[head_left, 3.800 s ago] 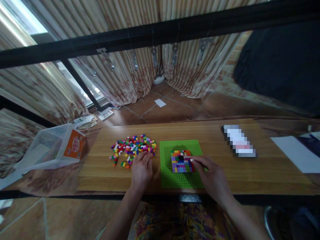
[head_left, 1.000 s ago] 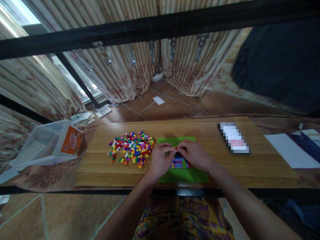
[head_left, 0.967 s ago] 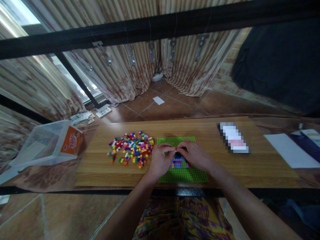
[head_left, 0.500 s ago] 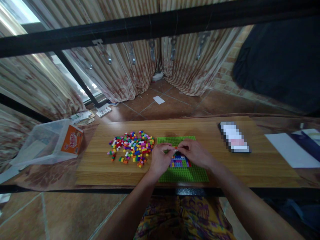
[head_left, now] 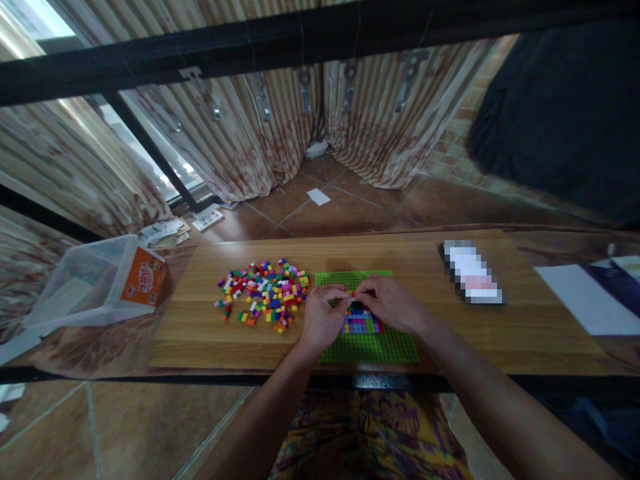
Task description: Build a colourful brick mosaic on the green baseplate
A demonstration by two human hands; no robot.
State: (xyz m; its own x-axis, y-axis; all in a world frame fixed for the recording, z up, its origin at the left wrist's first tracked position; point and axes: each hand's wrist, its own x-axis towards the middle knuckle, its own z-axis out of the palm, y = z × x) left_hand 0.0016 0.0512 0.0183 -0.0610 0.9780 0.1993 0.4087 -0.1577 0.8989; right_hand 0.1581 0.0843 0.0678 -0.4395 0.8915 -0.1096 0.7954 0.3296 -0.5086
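The step in hand looks like fitting a small piece at the far part of the build [head_left: 362, 323] — the left hand [head_left: 325, 317] and right hand [head_left: 390, 303] have their fingers bunched there, almost tip to tip. Whether they pinch a brick I cannot tell; the tips hide it. The build sits beneath and nearer the person than the fingers, on the plate [head_left: 370, 351]. Loose bricks [head_left: 273, 293] lie left of them on the worktop [head_left: 200, 343]. The next move probably calls for lining up studs, then pressing straight down — gently.
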